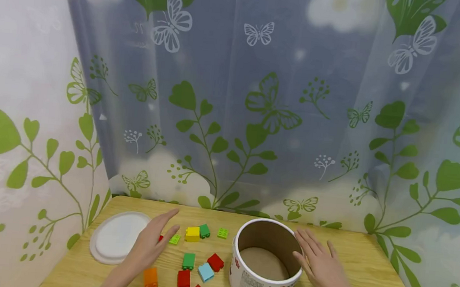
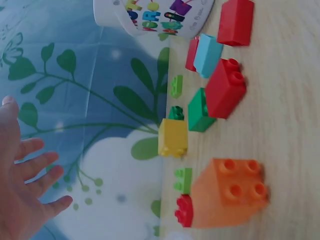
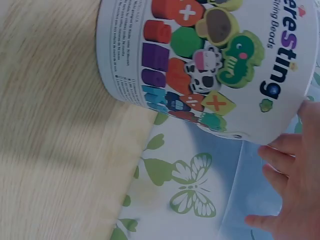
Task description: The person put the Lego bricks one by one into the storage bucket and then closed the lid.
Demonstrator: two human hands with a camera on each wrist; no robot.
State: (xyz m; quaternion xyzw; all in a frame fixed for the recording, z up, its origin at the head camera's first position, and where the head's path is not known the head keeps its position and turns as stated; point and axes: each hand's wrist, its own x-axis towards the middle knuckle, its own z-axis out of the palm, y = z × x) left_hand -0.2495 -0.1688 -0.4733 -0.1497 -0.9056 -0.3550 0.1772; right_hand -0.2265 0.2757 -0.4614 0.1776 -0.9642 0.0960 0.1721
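One bucket (image 1: 239,272): I'd brace it lightly.
Left hand (image 1: 152,238): fingers spread, empty, bucket's left.
Right hand (image 1: 321,264): extended, gripping nothing, bucket's right.

Red brick (image 1: 161,238) partly hidden behind left hand (image 1: 150,240).

White printed tub (image 1: 252,286) upright, open-topped; blocks (image 1: 188,261) scattered at its left: 4 red, others green, yellow, orange, blue.

Lid (image 1: 116,238) by the left edge of the table (image 1: 370,274), blocks (image 1: 188,261) between lid and tub (image 1: 250,282), curtain (image 1: 222,47) behind the back edge.
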